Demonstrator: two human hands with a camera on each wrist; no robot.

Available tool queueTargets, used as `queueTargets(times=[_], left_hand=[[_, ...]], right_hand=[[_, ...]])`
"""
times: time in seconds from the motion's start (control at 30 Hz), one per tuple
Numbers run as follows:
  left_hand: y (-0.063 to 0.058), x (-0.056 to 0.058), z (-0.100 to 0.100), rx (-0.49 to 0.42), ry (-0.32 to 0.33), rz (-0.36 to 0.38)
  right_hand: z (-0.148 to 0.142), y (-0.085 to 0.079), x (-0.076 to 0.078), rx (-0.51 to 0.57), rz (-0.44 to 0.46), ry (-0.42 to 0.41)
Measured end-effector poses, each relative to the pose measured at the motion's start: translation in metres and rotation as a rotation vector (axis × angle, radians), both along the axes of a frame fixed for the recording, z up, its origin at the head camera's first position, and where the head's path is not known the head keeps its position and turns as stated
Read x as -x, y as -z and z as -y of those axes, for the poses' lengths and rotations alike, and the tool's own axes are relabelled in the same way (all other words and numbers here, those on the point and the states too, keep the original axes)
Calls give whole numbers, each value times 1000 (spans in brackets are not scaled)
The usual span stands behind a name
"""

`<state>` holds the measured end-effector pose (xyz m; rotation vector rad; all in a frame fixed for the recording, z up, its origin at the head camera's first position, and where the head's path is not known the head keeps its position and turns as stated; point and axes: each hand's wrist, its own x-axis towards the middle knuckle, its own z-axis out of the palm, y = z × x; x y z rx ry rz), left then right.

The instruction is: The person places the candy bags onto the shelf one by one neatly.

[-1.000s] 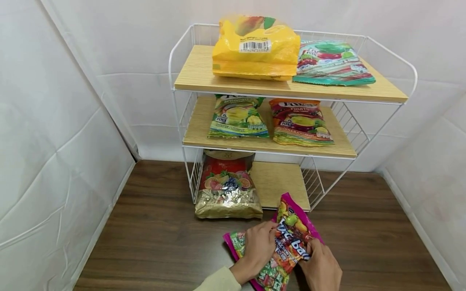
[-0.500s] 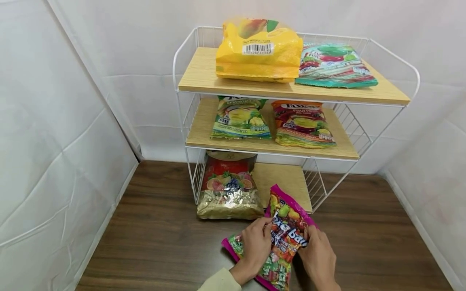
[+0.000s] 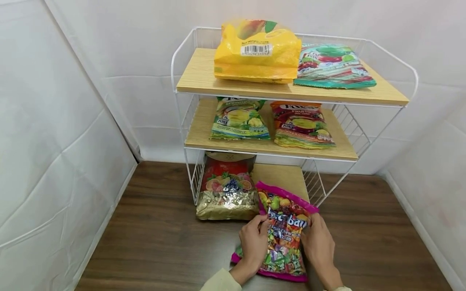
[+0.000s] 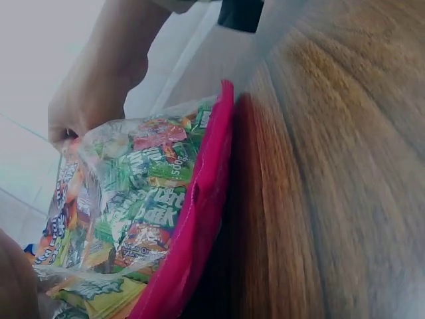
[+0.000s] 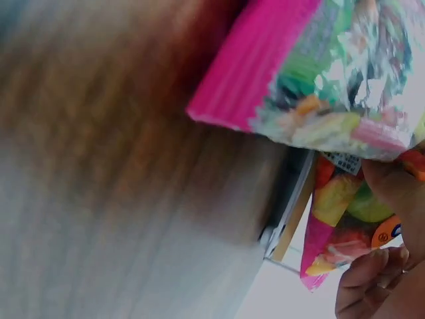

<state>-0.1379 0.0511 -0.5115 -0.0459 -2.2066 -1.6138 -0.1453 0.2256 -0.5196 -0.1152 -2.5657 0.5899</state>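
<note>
Both hands grip a bag of fruit chewy candy (image 3: 285, 238) with pink end seals, in front of the rack's bottom shelf. My left hand (image 3: 253, 240) pinches its left side and my right hand (image 3: 318, 242) its right side. The bag faces up, its top seal toward the rack and overlapping the shelf in the head view. The left wrist view shows the bag's clear lower part (image 4: 146, 193) full of wrapped sweets, its pink seal close over the table. In the right wrist view, fingers (image 5: 372, 276) curl at the bag's printed part.
A white wire rack has wooden shelves (image 3: 280, 173). A gold and red bag (image 3: 229, 190) fills the bottom left. Green (image 3: 238, 119) and dark red (image 3: 302, 125) candy bags lie on the middle shelf; yellow (image 3: 258, 52) and teal (image 3: 333, 66) bags on top. White sheets (image 3: 54, 141) enclose the table.
The candy bag has turned from a slant to nearly straight toward the rack, its top seal swinging left and its lower end right. Both hands keep hold of it.
</note>
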Motion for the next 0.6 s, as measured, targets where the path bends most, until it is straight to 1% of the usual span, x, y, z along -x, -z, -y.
queueTargets(times=[0.03,0.2,0.3,0.4,0.47,0.53,0.6], left_hand=[[0,0,-1,-13,-5,-2],[0,-2,-4,-77,-29,38],[0,-3,-6,-87,-58,44],[0,-3,-8,-92,-70,33],[0,-3,-8,-95,-60,31],[0,-3,-8,-100,-34,37],[1,-5,-7,-105,15,78]], right_hand=[[-1,-1,2,0,-1,-6],[-4,-3,8,6,32,1],[-5,-5,11,14,80,7],[-7,-7,14,18,146,-2],[-10,-8,15,20,201,-4],[-12,-7,15,28,263,-11],[-13,-5,14,50,313,-37]])
